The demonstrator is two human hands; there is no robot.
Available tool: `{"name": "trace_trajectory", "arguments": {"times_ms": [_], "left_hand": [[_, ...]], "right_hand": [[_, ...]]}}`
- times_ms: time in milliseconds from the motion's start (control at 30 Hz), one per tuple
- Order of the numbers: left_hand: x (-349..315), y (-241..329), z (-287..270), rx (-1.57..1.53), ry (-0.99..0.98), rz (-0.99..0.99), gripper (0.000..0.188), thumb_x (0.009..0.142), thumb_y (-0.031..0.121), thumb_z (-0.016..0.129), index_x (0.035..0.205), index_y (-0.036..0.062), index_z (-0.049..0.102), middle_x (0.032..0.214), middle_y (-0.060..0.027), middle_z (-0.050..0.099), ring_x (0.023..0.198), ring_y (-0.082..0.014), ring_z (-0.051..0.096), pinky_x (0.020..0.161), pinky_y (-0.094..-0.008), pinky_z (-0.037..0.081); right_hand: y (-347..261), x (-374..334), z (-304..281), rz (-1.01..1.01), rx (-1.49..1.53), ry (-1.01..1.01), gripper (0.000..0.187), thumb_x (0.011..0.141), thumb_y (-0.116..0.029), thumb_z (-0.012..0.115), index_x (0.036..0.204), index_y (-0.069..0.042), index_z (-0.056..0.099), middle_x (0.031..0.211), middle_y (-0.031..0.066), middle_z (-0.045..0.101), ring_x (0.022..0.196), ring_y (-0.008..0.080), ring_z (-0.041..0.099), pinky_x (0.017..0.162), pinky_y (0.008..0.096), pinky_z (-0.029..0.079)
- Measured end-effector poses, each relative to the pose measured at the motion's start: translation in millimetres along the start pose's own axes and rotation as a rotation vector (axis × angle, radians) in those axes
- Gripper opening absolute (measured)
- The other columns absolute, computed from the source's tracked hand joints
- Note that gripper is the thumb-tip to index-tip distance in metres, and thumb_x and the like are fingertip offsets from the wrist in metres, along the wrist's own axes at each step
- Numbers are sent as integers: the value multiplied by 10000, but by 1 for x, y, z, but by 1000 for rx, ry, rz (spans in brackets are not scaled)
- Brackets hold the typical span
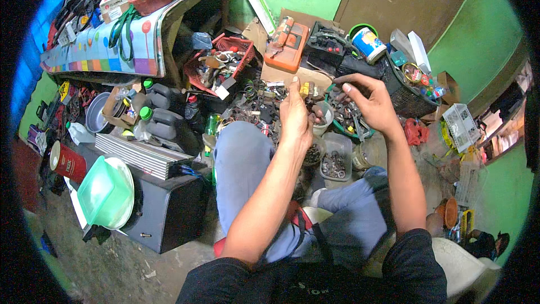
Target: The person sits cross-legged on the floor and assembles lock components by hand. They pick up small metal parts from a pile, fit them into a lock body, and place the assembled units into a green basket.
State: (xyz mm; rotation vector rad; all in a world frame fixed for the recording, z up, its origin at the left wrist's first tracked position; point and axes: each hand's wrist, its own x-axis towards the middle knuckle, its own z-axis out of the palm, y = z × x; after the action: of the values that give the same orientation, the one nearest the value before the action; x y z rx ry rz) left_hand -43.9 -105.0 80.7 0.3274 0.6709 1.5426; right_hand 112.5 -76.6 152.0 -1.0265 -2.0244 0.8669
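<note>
My left hand [296, 114] is raised in front of me with its thumb up and its fingers curled. Just beyond its thumb shows a small yellow block-like part [307, 89], seemingly gripped between thumb and fingers. To the right, my right hand [368, 101] pinches with thumb and forefinger; a thin dark piece appears at its fingertips, too small to name. Below the hands stand a white cup [323, 126], a clear plastic tub [336, 160] of small metal parts and a green-rimmed basin [351, 126] of metal pieces.
An orange toolbox [286, 48] and a red basket [246, 50] of odds and ends stand ahead. To the left are dark jugs [163, 124] with green caps and a black box [174, 208] bearing a green container [101, 188]. A black basket [413, 98] stands right.
</note>
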Motion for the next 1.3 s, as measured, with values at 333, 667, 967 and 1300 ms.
{"name": "trace_trajectory", "arguments": {"times_ms": [333,667,967,1300], "left_hand": [[-23,44,-40,58,47,29,582,956,568,391,1020,39,625,712,-45,608,465,-120,487,406,-250,347],[-26,50,-59,177,91,-35,692,943,661,240,1027,76,601,702,-80,623,450,-145,535,416,-252,412],[23,71,16,1026,39,-25,612,869,569,578,1059,-10,642,759,-10,569,647,-87,482,609,-241,397],[105,32,17,444,-53,-131,441,936,486,478,1106,102,614,955,-42,653,784,-155,617,637,-325,461]], "right_hand": [[-40,8,52,-283,-167,-248,262,810,-55,703,1049,29,635,944,92,670,847,124,633,756,285,517],[8,36,92,-124,198,-221,138,832,-105,698,913,1,664,821,58,663,753,96,600,659,264,485],[76,69,71,2,904,72,175,915,-112,616,1041,10,604,884,44,652,794,92,606,722,240,486],[82,93,51,-79,596,271,479,837,-55,687,1264,-42,472,1011,90,592,798,124,603,645,275,541]]}}
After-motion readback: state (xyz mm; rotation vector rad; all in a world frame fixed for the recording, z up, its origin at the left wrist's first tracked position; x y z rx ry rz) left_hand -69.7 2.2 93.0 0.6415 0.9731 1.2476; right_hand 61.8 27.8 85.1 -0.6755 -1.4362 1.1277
